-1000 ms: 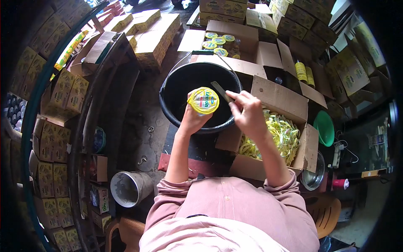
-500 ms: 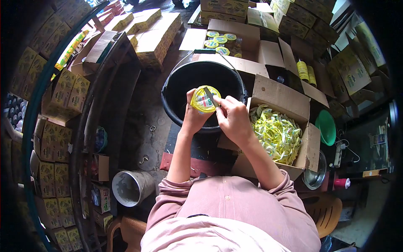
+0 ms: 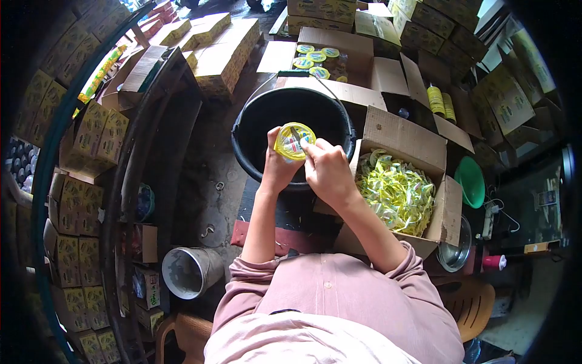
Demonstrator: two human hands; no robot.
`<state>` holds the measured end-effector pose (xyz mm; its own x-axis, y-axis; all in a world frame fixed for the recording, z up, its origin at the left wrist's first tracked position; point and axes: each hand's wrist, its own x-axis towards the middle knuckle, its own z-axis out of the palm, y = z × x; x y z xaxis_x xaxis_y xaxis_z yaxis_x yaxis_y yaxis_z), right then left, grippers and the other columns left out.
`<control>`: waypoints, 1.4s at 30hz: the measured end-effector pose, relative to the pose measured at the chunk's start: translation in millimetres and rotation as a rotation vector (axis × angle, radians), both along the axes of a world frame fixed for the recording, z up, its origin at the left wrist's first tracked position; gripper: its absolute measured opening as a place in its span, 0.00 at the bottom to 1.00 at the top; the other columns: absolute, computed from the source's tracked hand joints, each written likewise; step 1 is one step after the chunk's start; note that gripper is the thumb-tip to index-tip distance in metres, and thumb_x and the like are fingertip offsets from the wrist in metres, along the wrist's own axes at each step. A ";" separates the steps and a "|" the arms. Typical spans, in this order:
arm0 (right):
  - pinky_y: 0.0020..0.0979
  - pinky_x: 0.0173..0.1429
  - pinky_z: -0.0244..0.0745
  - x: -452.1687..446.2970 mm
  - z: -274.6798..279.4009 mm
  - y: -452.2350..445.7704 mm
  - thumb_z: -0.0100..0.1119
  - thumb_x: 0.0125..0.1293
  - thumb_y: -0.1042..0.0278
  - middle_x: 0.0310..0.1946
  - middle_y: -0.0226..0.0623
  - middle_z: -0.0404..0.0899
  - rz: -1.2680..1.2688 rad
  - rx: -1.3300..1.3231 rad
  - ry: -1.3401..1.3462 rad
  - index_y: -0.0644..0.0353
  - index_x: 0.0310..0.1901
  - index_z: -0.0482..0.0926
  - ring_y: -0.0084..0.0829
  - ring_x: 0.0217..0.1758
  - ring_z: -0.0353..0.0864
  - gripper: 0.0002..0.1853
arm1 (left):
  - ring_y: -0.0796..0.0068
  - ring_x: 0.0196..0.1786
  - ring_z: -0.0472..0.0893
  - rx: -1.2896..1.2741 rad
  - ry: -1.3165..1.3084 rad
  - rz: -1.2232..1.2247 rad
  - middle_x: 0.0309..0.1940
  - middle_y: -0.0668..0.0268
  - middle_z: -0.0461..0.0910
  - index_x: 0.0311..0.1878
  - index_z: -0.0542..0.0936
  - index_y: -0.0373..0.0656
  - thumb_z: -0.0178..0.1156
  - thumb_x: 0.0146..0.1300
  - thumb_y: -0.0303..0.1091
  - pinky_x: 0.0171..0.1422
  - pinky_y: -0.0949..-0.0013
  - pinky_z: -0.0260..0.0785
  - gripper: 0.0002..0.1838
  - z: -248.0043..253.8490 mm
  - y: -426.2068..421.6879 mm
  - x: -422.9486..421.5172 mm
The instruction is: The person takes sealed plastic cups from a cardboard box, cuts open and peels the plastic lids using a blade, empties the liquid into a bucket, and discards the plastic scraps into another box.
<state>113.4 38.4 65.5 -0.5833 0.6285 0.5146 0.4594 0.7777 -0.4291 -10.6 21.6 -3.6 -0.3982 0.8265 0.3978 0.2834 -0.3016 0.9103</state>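
On my left, printed cartons (image 3: 79,262) stand stacked beyond a long dark rack (image 3: 108,242), and a grey bucket (image 3: 212,266) sits on the floor (image 3: 208,206) closer to me. To my right I see a green bowl (image 3: 470,184), a white power strip (image 3: 487,228) with its cable, a clear bowl (image 3: 459,252), a pink spool (image 3: 493,263) and a slotted orange chair (image 3: 479,309).

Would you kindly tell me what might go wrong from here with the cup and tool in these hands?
The narrow tool in the right hand seems to rest on the lid of the cup, close to the left hand gripping it, so a slip might nick that hand. It could also tear the lid. Since the cup is above the black bucket, a loosened grip might drop it in.
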 end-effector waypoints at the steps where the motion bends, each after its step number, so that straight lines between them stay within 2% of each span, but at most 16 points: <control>1: 0.40 0.36 0.70 0.6 0.5 0.3 0.50 0.51 0.78 0.26 0.47 0.73 0.007 -0.027 0.015 0.67 0.40 0.77 0.44 0.29 0.75 0.13 | 0.74 0.42 0.76 0.011 -0.008 -0.005 0.39 0.62 0.74 0.50 0.57 0.47 0.69 0.41 0.23 0.46 0.71 0.71 0.35 -1.3 0.9 -0.7; 6: 0.40 0.38 0.70 8.4 9.4 -1.3 0.50 0.51 0.78 0.27 0.48 0.72 0.028 -0.119 -0.009 0.68 0.40 0.78 0.45 0.30 0.75 0.13 | 0.73 0.41 0.75 0.027 -0.007 -0.018 0.39 0.61 0.74 0.50 0.58 0.47 0.69 0.41 0.23 0.45 0.71 0.71 0.35 -3.3 1.2 0.3; 9: 0.38 0.42 0.66 5.3 4.5 2.5 0.51 0.48 0.76 0.30 0.46 0.76 -0.002 -0.147 -0.088 0.67 0.38 0.78 0.41 0.34 0.76 0.13 | 0.72 0.41 0.75 0.020 0.031 -0.011 0.38 0.61 0.73 0.50 0.58 0.46 0.69 0.41 0.23 0.45 0.70 0.70 0.35 -5.8 2.1 0.8; 12: 0.38 0.41 0.67 5.0 2.1 3.3 0.50 0.49 0.76 0.30 0.46 0.76 -0.004 -0.065 -0.133 0.67 0.38 0.78 0.41 0.33 0.76 0.13 | 0.75 0.42 0.74 -0.010 0.031 -0.024 0.40 0.63 0.73 0.50 0.58 0.45 0.68 0.42 0.22 0.47 0.71 0.69 0.34 -4.6 1.1 1.0; 19: 0.39 0.41 0.67 16.1 0.8 6.3 0.49 0.49 0.77 0.29 0.44 0.75 0.025 -0.203 -0.104 0.63 0.38 0.79 0.42 0.33 0.75 0.14 | 0.74 0.41 0.74 -0.010 0.145 0.063 0.39 0.63 0.73 0.51 0.59 0.45 0.69 0.41 0.24 0.47 0.71 0.69 0.35 -12.7 5.0 -1.1; 22: 0.39 0.40 0.68 23.5 -1.2 6.3 0.49 0.49 0.78 0.27 0.45 0.73 0.041 -0.213 -0.110 0.63 0.38 0.79 0.43 0.32 0.75 0.14 | 0.59 0.46 0.73 -0.091 0.136 0.063 0.43 0.56 0.69 0.52 0.61 0.44 0.69 0.39 0.26 0.50 0.64 0.67 0.35 -9.6 3.1 0.7; 25: 0.39 0.38 0.70 33.9 -7.6 7.0 0.49 0.50 0.80 0.25 0.46 0.72 0.059 -0.217 -0.092 0.64 0.39 0.79 0.43 0.29 0.74 0.14 | 0.54 0.48 0.72 -0.132 0.234 0.106 0.44 0.55 0.69 0.52 0.62 0.43 0.69 0.38 0.26 0.51 0.61 0.67 0.36 -11.5 4.5 0.3; 28: 0.40 0.40 0.70 47.9 -4.7 1.4 0.48 0.50 0.79 0.26 0.46 0.74 0.043 -0.296 -0.092 0.64 0.38 0.79 0.45 0.31 0.75 0.14 | 0.64 0.47 0.74 -0.165 0.380 0.140 0.42 0.57 0.72 0.52 0.62 0.41 0.71 0.38 0.27 0.51 0.66 0.67 0.36 -4.2 3.6 3.2; 30: 0.40 0.40 0.70 57.4 -1.1 -3.5 0.48 0.50 0.79 0.26 0.48 0.74 0.029 -0.338 -0.090 0.65 0.39 0.79 0.45 0.31 0.75 0.15 | 0.59 0.49 0.73 -0.194 0.450 0.143 0.44 0.56 0.71 0.53 0.63 0.41 0.70 0.38 0.28 0.53 0.63 0.66 0.36 -4.0 4.8 3.6; 34: 0.37 0.37 0.70 74.8 -4.6 -10.5 0.51 0.52 0.80 0.28 0.49 0.74 0.060 -0.433 0.077 0.67 0.40 0.78 0.44 0.30 0.75 0.13 | 0.53 0.50 0.71 -0.331 0.598 0.117 0.46 0.56 0.71 0.53 0.63 0.42 0.69 0.39 0.31 0.54 0.60 0.65 0.36 4.2 9.5 2.0; 35: 0.34 0.34 0.69 79.1 -12.0 -10.8 0.52 0.52 0.80 0.26 0.46 0.74 0.047 -0.429 0.132 0.66 0.42 0.78 0.39 0.27 0.75 0.13 | 0.54 0.49 0.72 -0.349 0.681 0.119 0.46 0.58 0.71 0.54 0.63 0.44 0.68 0.40 0.33 0.51 0.58 0.66 0.35 0.9 12.8 -2.4; 38: 0.29 0.31 0.68 93.3 -19.3 -13.3 0.54 0.52 0.80 0.25 0.42 0.74 -0.028 -0.449 0.211 0.65 0.43 0.77 0.30 0.25 0.73 0.15 | 0.57 0.49 0.72 -0.518 0.933 0.097 0.45 0.60 0.70 0.54 0.63 0.48 0.68 0.39 0.34 0.49 0.56 0.66 0.36 5.5 22.1 -9.3; 39: 0.24 0.30 0.66 98.7 -23.0 -13.8 0.55 0.52 0.80 0.24 0.38 0.73 -0.066 -0.467 0.199 0.64 0.44 0.77 0.24 0.24 0.70 0.15 | 0.60 0.49 0.72 -0.558 1.015 0.087 0.44 0.62 0.70 0.53 0.63 0.50 0.68 0.39 0.35 0.47 0.53 0.65 0.36 4.5 24.3 -11.5; 42: 0.24 0.30 0.66 105.7 -29.0 -18.6 0.55 0.52 0.79 0.24 0.36 0.73 -0.115 -0.488 0.298 0.63 0.44 0.77 0.22 0.23 0.68 0.15 | 0.61 0.49 0.72 -0.666 1.218 0.027 0.44 0.63 0.70 0.53 0.63 0.51 0.68 0.39 0.35 0.47 0.51 0.64 0.35 4.2 30.3 -13.3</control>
<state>219.0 19.8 36.5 -0.3717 0.8848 0.2810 0.3334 0.4097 -0.8491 -23.8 51.9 0.6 -0.1074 0.9934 0.0407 0.9929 0.1050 0.0564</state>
